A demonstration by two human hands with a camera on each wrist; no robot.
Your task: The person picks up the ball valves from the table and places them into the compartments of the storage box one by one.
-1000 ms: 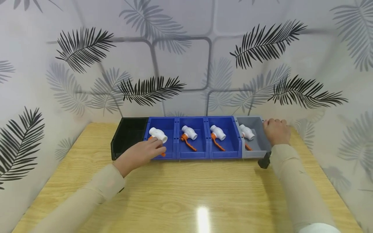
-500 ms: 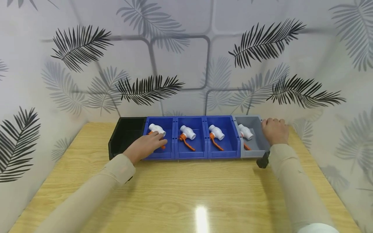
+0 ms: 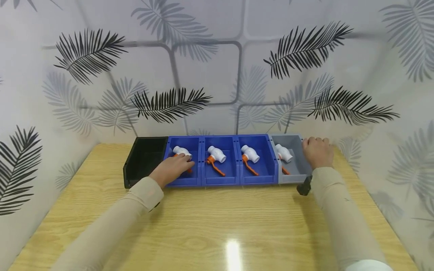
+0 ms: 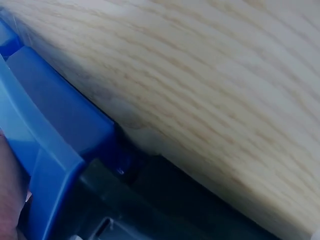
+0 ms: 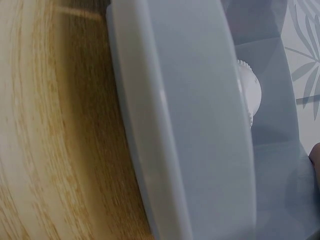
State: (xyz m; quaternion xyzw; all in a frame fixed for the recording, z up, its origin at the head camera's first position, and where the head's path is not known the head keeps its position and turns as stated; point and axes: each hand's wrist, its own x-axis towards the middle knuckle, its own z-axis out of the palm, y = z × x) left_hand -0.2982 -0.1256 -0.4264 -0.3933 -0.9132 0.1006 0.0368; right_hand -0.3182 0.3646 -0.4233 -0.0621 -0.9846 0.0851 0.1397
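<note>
In the head view, my left hand reaches into the leftmost blue bin. Its fingers curl over the near end of a white ball valve with an orange lever, hiding part of it. The left wrist view catches only a strip of that hand inside the bin wall. My right hand grips the right wall of the grey bin. In that bin lies another white valve, its orange handle partly hidden. A fingertip shows at the grey bin in the right wrist view.
Two more blue bins, each with a white valve and a similar valve, stand between the hands. A black bin closes the row on the left. The wooden table extends in front; a leaf-patterned wall stands behind.
My left hand has moved forward over the valve, which now lies lower and farther back in its bin. My right hand has stayed at the grey bin. The head view has shifted slightly.
</note>
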